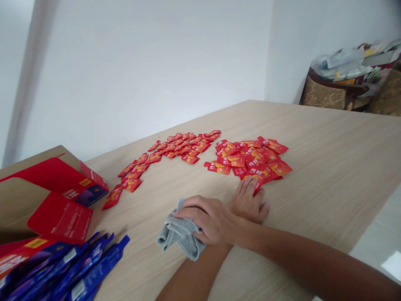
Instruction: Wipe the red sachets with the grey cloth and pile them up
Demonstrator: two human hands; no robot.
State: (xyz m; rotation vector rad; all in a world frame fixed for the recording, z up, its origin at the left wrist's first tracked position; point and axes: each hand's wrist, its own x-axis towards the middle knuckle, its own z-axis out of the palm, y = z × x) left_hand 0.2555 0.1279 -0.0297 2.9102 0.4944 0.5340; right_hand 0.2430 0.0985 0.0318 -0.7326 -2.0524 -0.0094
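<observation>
My arms cross over the table, the right over the left. My right hand (209, 219) is closed around a crumpled grey cloth (180, 234), just above or on the tabletop. Beyond it, my left hand (250, 202) reaches forward with its fingers stretched out and thumb apart. Its fingertips touch the near edge of a loose pile of red sachets (258, 161) with orange pictures and white lettering. Farther left, more red sachets (181, 146) lie in a spread-out, overlapping band.
At the left stands an open cardboard box (62, 209) with red flaps. Several blue packets (100, 267) lie at the near left, beside it. A white wall (163, 62) borders the table (313, 175). At the back right, patterned chairs (326, 90) carry plastic bags.
</observation>
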